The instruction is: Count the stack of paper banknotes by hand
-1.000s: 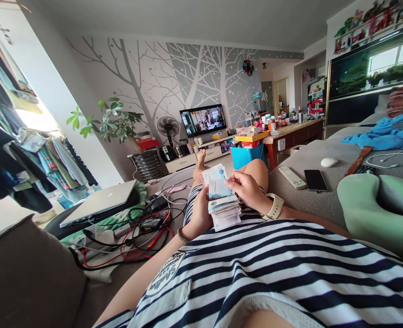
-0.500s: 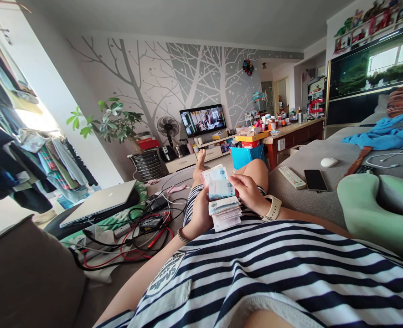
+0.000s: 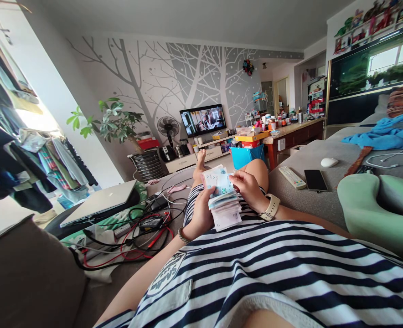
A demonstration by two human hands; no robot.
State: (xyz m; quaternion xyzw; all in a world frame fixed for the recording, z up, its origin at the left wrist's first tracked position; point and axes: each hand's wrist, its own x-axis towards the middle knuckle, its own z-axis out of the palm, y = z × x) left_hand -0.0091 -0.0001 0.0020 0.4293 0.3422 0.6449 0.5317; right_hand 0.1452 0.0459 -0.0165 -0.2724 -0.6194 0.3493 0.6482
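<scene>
A folded-over stack of banknotes (image 3: 224, 206) is held above my lap, its upper notes light blue and its lower ends fanned out whitish. My left hand (image 3: 203, 209) is closed around the stack's left side, the thumb lying across the face of a blue note. On the other side, my right hand (image 3: 247, 186) pinches at the upper right edge of the notes with thumb and forefinger. How many notes its fingertips hold cannot be made out. A pale watch (image 3: 271, 207) is on the right wrist and a bracelet (image 3: 183, 235) on the left.
Tangled cables (image 3: 147, 228) and a closed laptop (image 3: 100, 202) lie to my left. On the sofa at right are a remote (image 3: 292, 177), a phone (image 3: 315, 180), a white mouse (image 3: 329, 162) and a green neck pillow (image 3: 362, 205). A blue bin (image 3: 246, 157) stands beyond my knees.
The blue note that stood raised between the hands now lies folded down over the stack. My left thumb has come across onto the notes; the right hand stays near the upper edge.
</scene>
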